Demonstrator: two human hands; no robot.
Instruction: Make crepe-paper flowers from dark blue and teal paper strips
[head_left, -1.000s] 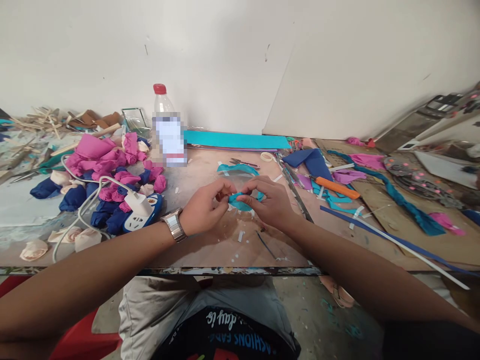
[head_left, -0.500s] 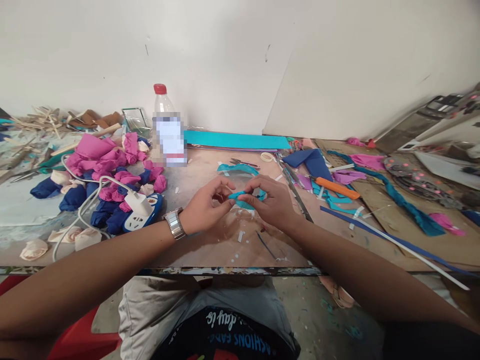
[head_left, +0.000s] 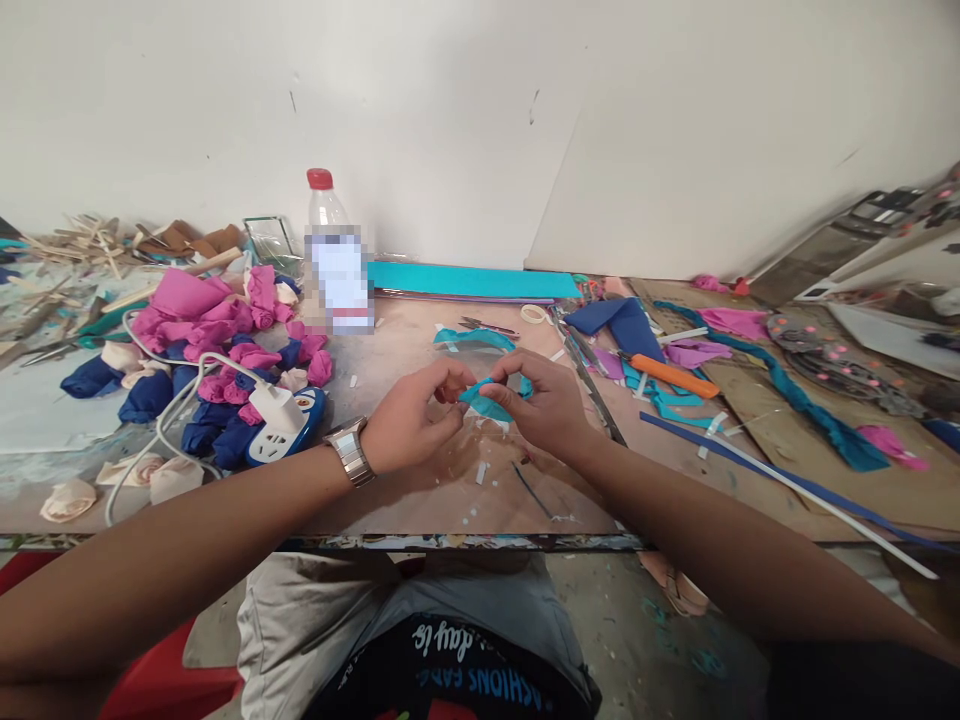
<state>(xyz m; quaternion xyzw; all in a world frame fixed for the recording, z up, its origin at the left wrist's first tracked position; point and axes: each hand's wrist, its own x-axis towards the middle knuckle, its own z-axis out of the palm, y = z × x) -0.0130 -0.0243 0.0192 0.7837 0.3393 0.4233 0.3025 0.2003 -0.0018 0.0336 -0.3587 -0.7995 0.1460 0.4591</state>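
Observation:
My right hand (head_left: 546,402) pinches a small turquoise strip (head_left: 486,402) between thumb and fingers, above the middle of the table. My left hand (head_left: 414,412), with a metal watch on its wrist, is at the left end of the same strip, its fingers bent and closed around that end; the fingertips partly overlap it. Just beyond both hands a longer turquoise strip (head_left: 474,338) lies curved on the table. The part of the strip under my right fingers is hidden.
Pink, blue and cream fabric rosettes (head_left: 191,295) and a power strip (head_left: 289,430) lie at the left. A red-capped bottle (head_left: 320,180) and phone (head_left: 343,280) stand behind. An orange cutter (head_left: 671,376), fabric scraps and a white stick (head_left: 817,490) lie at the right.
My left hand has shifted slightly, with its thumb lower and a little left of the strip. The strip in my right hand has turned slightly and shows more of its surface.

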